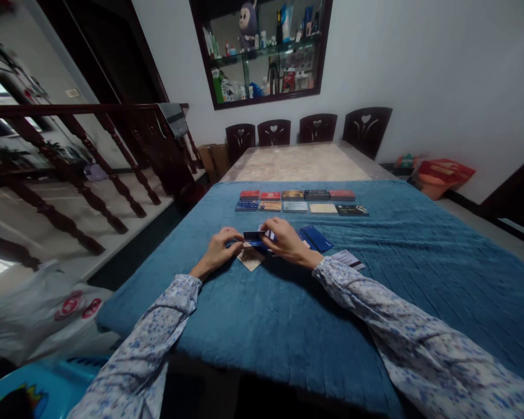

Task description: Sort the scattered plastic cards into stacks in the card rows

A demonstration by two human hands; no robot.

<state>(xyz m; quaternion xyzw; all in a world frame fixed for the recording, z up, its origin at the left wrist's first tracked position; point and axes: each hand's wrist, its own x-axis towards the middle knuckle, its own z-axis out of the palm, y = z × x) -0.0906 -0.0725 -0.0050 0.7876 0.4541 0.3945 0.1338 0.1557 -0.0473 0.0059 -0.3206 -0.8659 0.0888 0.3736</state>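
Observation:
My right hand (286, 241) pinches a dark blue card (253, 235), which is tipped up above the cloth. At the card's left end, my left hand (222, 249) closes its thumb and forefinger on the edge. Just below the fingers a beige patterned card (250, 258) lies turned cornerwise. More blue shows under the raised card, partly hidden by my hands. Beside my right hand rests a blue card (315, 238), with a pale card (348, 259) with a dark stripe close to my right wrist.
Two rows of card stacks lie farther back, including a red stack (250, 195) and a black stack (351, 210). A blue cloth (419, 279) covers the near table. Several dark chairs (318, 128) stand at the far end. A blue plastic stool (39, 372) is at the lower left.

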